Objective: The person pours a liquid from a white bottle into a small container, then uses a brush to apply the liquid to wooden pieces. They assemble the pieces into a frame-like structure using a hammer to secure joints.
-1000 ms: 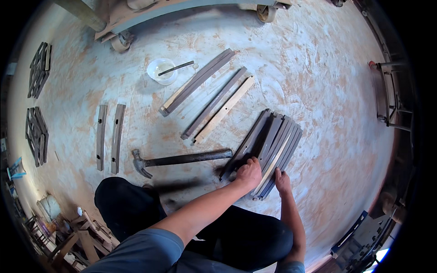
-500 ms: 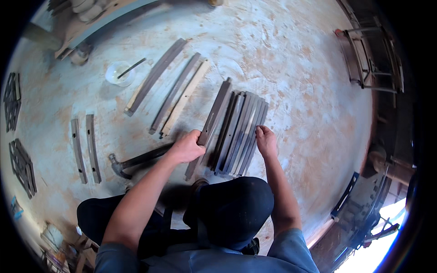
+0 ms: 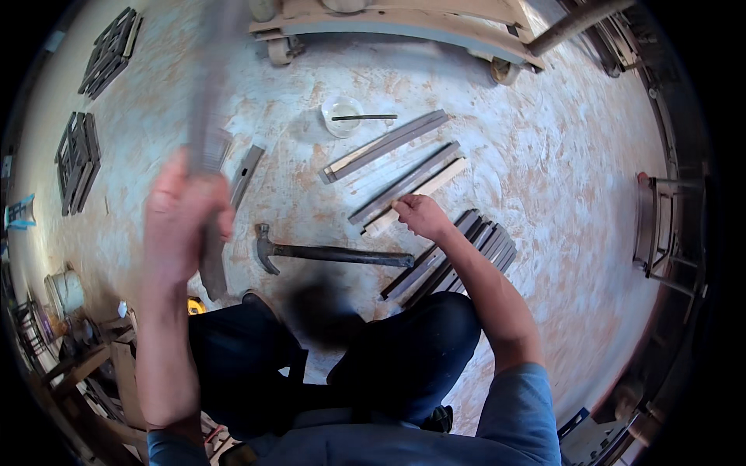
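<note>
My left hand (image 3: 185,213), blurred by motion, is wrapped round a dark wooden strip (image 3: 207,93) that stands up from the fist toward the top edge. Behind that hand, partly hidden, lies a dark slotted strip (image 3: 247,172) on the floor. My right hand (image 3: 421,215) is closed in a pinch over the near end of a pale wooden strip (image 3: 431,188); whatever its fingertips hold does not show. A dark strip (image 3: 406,182) lies beside the pale one. Under my right forearm sits a bundle of dark strips (image 3: 486,245). A claw hammer (image 3: 342,253) rests between my hands.
A clear plastic tub (image 3: 338,109) with a thin dark stick across it stands beyond more strips (image 3: 388,144). Stacked wooden frames (image 3: 78,167) lie at the left. A wheeled wooden cart (image 3: 396,22) spans the far side. A metal-legged rack (image 3: 660,225) stands at the right.
My view has swung left. My left hand has carried the dark strip away from the bundle to the left and raised it. My right hand has left the bundle's edge for the pale strip.
</note>
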A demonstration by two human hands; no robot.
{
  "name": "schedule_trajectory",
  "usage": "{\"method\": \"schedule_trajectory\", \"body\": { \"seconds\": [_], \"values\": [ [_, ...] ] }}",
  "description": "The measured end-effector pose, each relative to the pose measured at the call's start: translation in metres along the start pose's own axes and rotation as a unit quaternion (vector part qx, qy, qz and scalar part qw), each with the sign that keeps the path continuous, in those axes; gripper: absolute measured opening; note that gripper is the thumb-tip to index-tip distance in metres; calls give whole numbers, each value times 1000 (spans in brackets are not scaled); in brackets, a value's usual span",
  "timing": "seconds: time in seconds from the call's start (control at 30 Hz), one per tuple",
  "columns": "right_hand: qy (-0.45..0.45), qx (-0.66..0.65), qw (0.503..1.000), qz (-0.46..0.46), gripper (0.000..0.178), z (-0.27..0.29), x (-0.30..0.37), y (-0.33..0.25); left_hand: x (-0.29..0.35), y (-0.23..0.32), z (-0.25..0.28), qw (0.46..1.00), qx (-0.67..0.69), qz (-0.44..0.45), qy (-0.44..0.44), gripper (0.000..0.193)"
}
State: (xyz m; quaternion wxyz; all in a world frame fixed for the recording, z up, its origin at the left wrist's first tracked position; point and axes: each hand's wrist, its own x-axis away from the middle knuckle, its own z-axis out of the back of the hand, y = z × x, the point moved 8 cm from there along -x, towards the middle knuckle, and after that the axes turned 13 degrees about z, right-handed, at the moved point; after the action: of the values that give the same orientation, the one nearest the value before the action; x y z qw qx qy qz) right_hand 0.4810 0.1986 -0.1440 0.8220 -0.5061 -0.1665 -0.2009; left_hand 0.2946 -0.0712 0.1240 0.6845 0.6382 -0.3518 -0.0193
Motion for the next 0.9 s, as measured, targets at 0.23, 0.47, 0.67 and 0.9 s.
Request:
{"method": "schedule_trajectory", "body": {
  "seconds": [0.23, 0.47, 0.67, 0.9],
  "values": [
    [25, 1, 1000, 12, 42, 6, -60, -46, -29, 13, 119, 965, 178, -124, 146, 34],
    [226, -426, 872, -82, 49, -7, -91, -24, -73, -12, 146, 959, 221, -68, 162, 37],
    [292, -581, 758, -51, 34, 9, -137, -21, -87, -16, 151, 951, 254, -76, 158, 35],
    [300, -631, 712, -74, 21, -4, -170, -14, -93, -23, 151, 953, 270, -55, 122, 37]
  ]
}}
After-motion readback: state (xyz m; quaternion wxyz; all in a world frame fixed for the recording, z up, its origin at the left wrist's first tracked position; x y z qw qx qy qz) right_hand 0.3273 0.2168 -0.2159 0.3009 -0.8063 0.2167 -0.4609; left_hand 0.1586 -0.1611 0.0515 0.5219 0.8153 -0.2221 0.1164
